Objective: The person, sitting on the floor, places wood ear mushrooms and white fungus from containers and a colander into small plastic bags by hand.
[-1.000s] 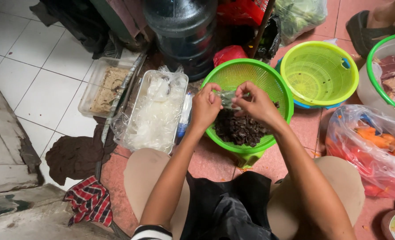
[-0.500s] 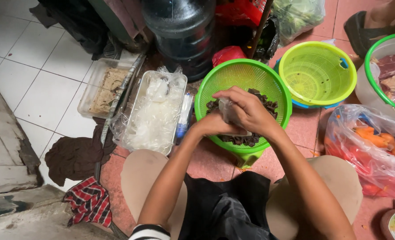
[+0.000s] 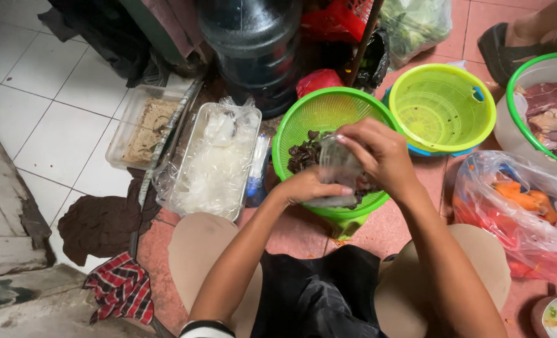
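- As both hands meet over the green colander [image 3: 303,119], a clear bag [image 3: 338,166] sits between them, above the dark pieces [image 3: 302,156] piled in the bowl.
- Left hand [image 3: 309,188]: under and left of the bag, fingers curled shut on its lower edge, thumb lying along the bottom.
- Right hand [image 3: 378,153]: above and right of the bag, fingers pinched closed on its upper part, knuckles toward the camera.
- Bag's long axis runs roughly up and down in view, top edge at the right hand, bottom at the left. Whether its mouth is open cannot be told.
- Both hands touch the bag; neither is nearer. The dark pieces lie just below and to the left, closest to the left hand.
- Colander stands on the red tile floor [image 3: 303,231] between the person's knees.
- Nearby: a yellow-green colander [image 3: 444,106] just to the right, empty inside; a clear tray [image 3: 212,166] of bags to the left; an orange-filled bag [image 3: 516,213] at far right; a water jug [image 3: 253,44] behind.
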